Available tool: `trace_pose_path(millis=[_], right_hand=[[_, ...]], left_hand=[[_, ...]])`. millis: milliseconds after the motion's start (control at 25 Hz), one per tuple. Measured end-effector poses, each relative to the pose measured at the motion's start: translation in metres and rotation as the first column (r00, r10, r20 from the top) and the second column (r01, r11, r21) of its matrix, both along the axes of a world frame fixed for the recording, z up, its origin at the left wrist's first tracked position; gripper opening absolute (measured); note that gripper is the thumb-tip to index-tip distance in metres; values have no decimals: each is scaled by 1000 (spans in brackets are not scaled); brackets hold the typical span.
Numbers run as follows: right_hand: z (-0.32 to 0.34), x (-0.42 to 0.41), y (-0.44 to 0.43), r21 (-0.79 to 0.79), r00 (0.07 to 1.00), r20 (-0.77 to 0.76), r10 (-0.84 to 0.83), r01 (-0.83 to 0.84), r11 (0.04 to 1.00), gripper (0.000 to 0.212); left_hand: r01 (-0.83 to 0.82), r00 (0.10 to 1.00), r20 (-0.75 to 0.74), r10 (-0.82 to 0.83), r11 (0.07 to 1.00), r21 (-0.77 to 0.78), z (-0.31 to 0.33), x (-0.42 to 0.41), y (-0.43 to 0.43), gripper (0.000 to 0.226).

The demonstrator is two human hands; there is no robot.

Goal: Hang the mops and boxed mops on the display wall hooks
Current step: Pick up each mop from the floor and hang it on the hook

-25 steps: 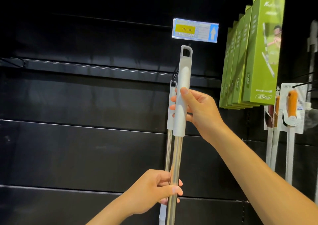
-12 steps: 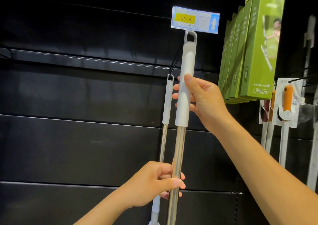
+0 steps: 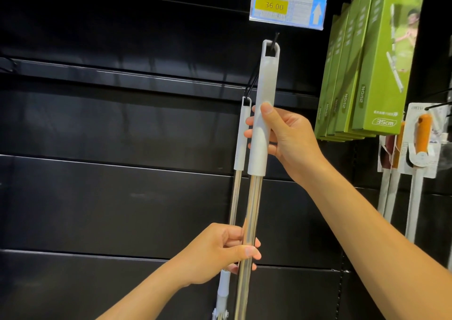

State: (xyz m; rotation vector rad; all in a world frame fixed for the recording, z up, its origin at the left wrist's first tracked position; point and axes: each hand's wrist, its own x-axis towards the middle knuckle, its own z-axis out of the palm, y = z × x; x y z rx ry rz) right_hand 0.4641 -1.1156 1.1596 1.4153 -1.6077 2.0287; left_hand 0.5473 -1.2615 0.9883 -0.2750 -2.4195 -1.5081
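R hand [image 3: 291,138] grips the grey sleeve of the held mop [image 3: 265,94]: thumb [image 3: 267,108] pressed flat on the sleeve's front, pointing up, other fingers curled round behind, their tips showing on the sleeve's far side. L hand [image 3: 217,251] is lower, wrapped round the mop's steel pole [image 3: 252,209], thumb [image 3: 248,251] across the front, fingertips closing in from the back. Above R thumb, the mop's top loop sits at the black hook [image 3: 275,37], under the price tag [image 3: 288,6]; can't tell if the hook is fully through. Just beyond R fingertips a 2nd mop [image 3: 241,134] hangs against the black wall [image 3: 97,124]. Green boxed mops [image 3: 381,63] hang near R wrist's outer side, w/ orange-handled tools [image 3: 422,134] below them.
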Motion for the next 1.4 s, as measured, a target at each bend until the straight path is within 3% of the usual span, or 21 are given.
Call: trace_pose_path(millis=[280,440,720,960,1120,1400], right_hand=[[-5,-26,-21,8,999,44,-16,15,1000,27],[-7,-49,-36,25,997,74,-29,27,999,20],[-11,-88,-56,68,998,60,-25,21,997,29],[-13,-122,-77,76,996,84,-33,27,997,28],[-14,-144,-92,74,991,101,-88,80,994,25],[-17,-165,-107,70,985,131,-109,100,993,22]], left_hand=[[-9,1000,2,9,999,54,-8,-23,-16,19],[-29,999,-15,30,997,69,-12,-43,-25,20],[-128,991,-28,131,988,87,-20,-83,-39,22],[-270,957,-112,269,963,6,-28,-116,-55,15],[-409,904,-90,419,906,107,-27,-137,-60,20],[-401,907,-72,415,903,153,-29,-155,-69,21]])
